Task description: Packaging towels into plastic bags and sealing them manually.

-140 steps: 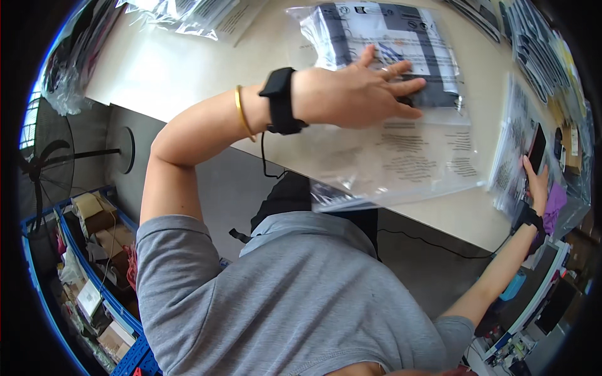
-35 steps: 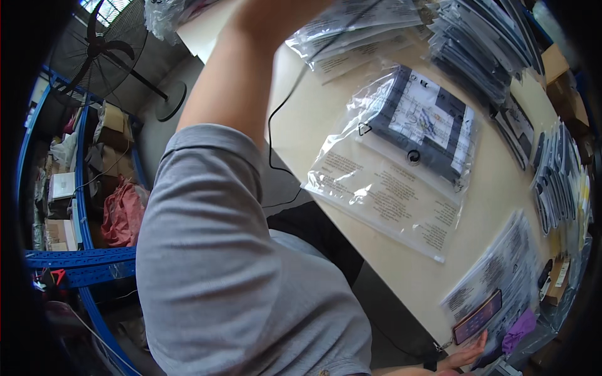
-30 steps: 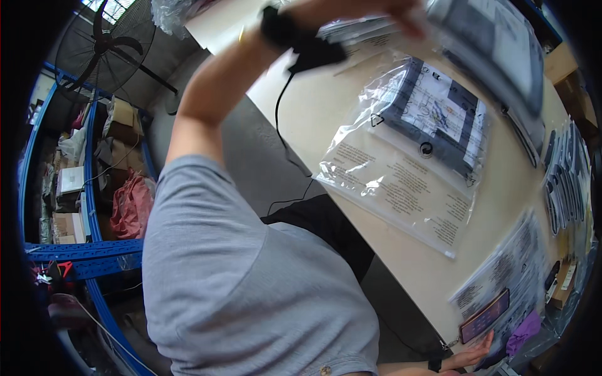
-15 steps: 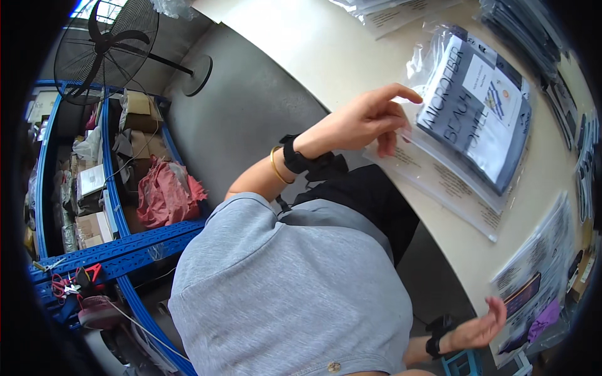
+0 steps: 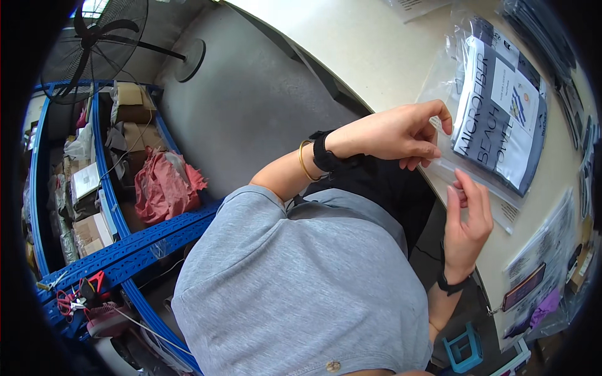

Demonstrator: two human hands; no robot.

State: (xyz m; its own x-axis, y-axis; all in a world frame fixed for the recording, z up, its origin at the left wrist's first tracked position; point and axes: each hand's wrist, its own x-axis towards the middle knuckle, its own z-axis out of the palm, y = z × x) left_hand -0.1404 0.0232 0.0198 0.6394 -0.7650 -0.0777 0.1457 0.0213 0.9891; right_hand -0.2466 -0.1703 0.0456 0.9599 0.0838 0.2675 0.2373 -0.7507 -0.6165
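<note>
A folded grey-and-white towel point(image 5: 495, 119) with a printed paper insert lies in a clear plastic bag point(image 5: 441, 88) on the table. My left hand point(image 5: 407, 133) is at the bag's near left edge, thumb and fingers closed on the loose plastic there, the index finger bent above. Just below it my right hand point(image 5: 469, 219) is raised by the bag's lower edge, palm turned up, thumb and fingers apart. Nothing shows in the right hand, and whether its fingertips touch the plastic I cannot tell. Another flat clear bag point(image 5: 505, 216) lies beneath the towel's bag.
The pale table point(image 5: 351, 53) bears stacked clear bags point(image 5: 542, 232), a phone point(image 5: 524, 287), purple cloth point(image 5: 545, 307) and piled dark packages point(image 5: 539, 37). A blue stool point(image 5: 463, 348) stands below its edge. Blue shelving point(image 5: 150, 227) and a black fan point(image 5: 94, 37) are at left.
My right hand has come up from the table's lower edge to the bag, close to my left hand. The left hand has moved slightly right and down in the picture, still at the bag's edge.
</note>
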